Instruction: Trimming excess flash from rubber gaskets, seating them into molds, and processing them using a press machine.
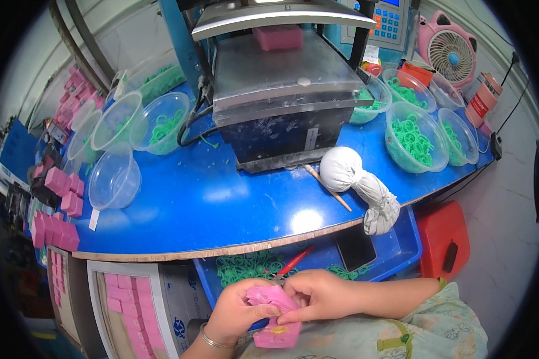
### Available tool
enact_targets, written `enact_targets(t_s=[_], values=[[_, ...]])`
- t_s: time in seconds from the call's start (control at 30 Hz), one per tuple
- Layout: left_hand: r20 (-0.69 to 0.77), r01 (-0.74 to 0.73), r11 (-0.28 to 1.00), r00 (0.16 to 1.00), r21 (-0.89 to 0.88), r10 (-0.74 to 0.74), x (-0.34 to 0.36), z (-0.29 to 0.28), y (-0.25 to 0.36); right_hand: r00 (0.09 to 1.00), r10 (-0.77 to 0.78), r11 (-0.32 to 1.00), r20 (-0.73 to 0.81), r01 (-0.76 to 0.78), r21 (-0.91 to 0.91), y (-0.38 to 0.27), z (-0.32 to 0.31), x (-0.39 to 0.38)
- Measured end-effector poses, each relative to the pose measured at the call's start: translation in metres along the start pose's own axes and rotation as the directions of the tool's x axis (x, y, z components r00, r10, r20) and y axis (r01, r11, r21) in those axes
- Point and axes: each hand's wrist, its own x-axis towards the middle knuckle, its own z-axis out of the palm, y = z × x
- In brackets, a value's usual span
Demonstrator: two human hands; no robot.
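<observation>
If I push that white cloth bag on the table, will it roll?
The bag might roll a bit on its round end, but its long tail would probably drag. The tail looks floppy, since it's wrinkled and droops past the table edge. I can't see inside, so its weight is hard to guess.

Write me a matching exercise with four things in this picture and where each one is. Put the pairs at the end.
Things
1. dark phone
2. white tied bundle
3. cat-eared fan
4. pink piece

Places
A. held by the left hand and the right hand
B. at the right rear, beyond the clear bowl of green loops
C. lying in the blue tray
D. on the blue table, with one end over its front edge

Pairs: 1-C, 2-D, 3-B, 4-A
</observation>
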Motion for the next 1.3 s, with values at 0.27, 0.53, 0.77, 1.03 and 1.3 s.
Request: enact_targets(t_s=[0.27, 0.53, 0.77, 1.03, 1.3], values=[[-0.081, -0.179, 0.97, 0.978, 0.163, 0.194, -0.006, 0.016, 0.008, 0.989, 0.099, 0.969, -0.111, -0.07, 0.235, 0.004, 0.004, -0.004], [-0.054, -0.321, 0.838, 0.923, 0.442, 0.382, -0.002, 0.012, -0.002, 0.982, 0.047, 0.987, -0.183, -0.017, 0.163, 0.009, 0.006, -0.004], [-0.064, -0.302, 0.936, 0.946, 0.182, 0.318, 0.0, 0.012, -0.005, 0.963, -0.151, 0.986, -0.222, 0.131, -0.103, 0.01, 0.002, 0.001], [-0.1, -0.293, 0.956, 0.952, -0.012, 0.29, 0.001, 0.023, -0.005, 0.948, -0.06, 0.994, -0.312, 0.084, 0.064, 0.008, 0.01, 0.001], [-0.145, -0.238, 0.939, 0.968, -0.25, 0.207, -0.002, 0.021, -0.005, 0.87, -0.368, 0.907, -0.328, 0.258, -0.332, -0.003, 0.001, 0.0]])
